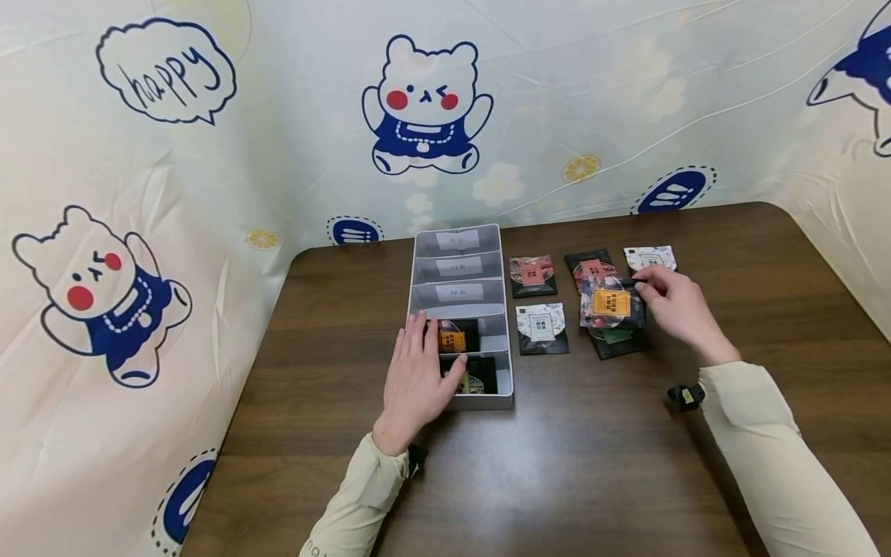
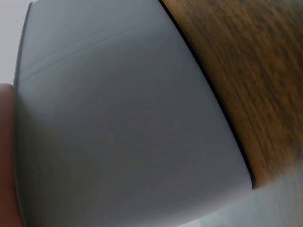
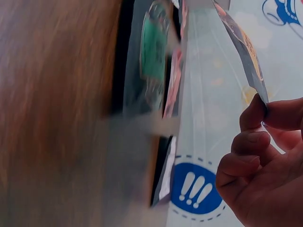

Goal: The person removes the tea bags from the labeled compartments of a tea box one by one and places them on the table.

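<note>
My right hand [image 1: 678, 309] pinches an orange-labelled sachet [image 1: 611, 302] by its edge. The right wrist view shows thumb and forefinger meeting on the sachet [image 3: 244, 45], lifted above the others. Beneath it on the table lie a green-labelled sachet [image 1: 618, 340] and a red-labelled sachet [image 1: 592, 264], both partly covered. My left hand [image 1: 418, 379] rests on the left edge of a long grey divided box [image 1: 480, 402], fingers extended and thumb over the front compartment. Two compartments hold sachets, one orange-labelled [image 1: 454, 338], the other yellowish-green [image 1: 480, 377] and partly hidden by the thumb.
Right of the box lie a red-labelled sachet [image 1: 532, 276] and a white-labelled sachet [image 1: 541, 329]. Another white sachet [image 1: 650, 257] sits behind my right hand. The three rear compartments carry paper labels [image 1: 458, 292]. A printed cloth [image 1: 543, 100] hangs behind the wooden table [image 1: 557, 480].
</note>
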A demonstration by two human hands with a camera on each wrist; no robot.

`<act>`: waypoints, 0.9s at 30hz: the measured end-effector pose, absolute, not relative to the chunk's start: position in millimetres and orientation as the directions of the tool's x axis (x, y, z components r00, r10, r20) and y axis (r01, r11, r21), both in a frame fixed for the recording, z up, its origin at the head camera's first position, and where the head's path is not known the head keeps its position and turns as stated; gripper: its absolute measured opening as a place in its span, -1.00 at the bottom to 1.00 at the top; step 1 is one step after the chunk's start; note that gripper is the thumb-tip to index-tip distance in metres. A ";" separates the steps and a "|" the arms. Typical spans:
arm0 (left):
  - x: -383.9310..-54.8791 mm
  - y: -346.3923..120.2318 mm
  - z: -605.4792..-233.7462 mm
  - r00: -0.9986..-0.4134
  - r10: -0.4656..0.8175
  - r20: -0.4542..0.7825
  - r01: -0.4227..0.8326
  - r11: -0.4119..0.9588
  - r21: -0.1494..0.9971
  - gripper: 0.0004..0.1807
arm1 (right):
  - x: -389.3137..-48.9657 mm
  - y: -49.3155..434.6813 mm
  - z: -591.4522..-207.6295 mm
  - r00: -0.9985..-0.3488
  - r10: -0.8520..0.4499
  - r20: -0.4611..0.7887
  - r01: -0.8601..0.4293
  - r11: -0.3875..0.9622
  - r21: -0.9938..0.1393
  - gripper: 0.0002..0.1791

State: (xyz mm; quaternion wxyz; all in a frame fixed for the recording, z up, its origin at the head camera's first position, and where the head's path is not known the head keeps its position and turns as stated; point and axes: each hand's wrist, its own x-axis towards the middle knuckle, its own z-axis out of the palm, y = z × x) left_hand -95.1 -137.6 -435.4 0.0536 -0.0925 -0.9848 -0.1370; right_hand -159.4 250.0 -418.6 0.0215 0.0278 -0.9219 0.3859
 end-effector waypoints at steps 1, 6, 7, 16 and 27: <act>-95.1 -137.7 -435.4 -0.977 0.167 0.131 0.197 0.945 0.260 -0.18 | -159.9 253.0 -419.1 -0.998 -0.034 0.053 -0.061 0.704 -0.707 -0.69; -95.1 -137.6 -435.4 -0.977 0.169 0.131 0.198 0.944 0.262 -0.18 | -161.9 268.6 -419.8 -0.999 -0.031 0.020 -0.037 0.728 -0.685 -0.68; -95.0 -137.6 -435.3 -0.977 0.169 0.131 0.198 0.945 0.262 -0.18 | -162.1 272.0 -419.9 -0.999 -0.033 0.020 -0.037 0.735 -0.677 -0.68; -94.4 -137.7 -435.2 -0.975 0.171 0.138 0.202 0.945 0.258 -0.17 | -161.9 304.0 -420.5 -0.999 -0.026 -0.022 -0.006 0.769 -0.640 -0.65; -93.8 -137.4 -434.3 -0.978 0.167 0.126 0.195 0.946 0.258 -0.17 | -161.1 329.7 -427.4 -0.996 -0.031 -0.087 0.030 0.782 -0.622 -0.63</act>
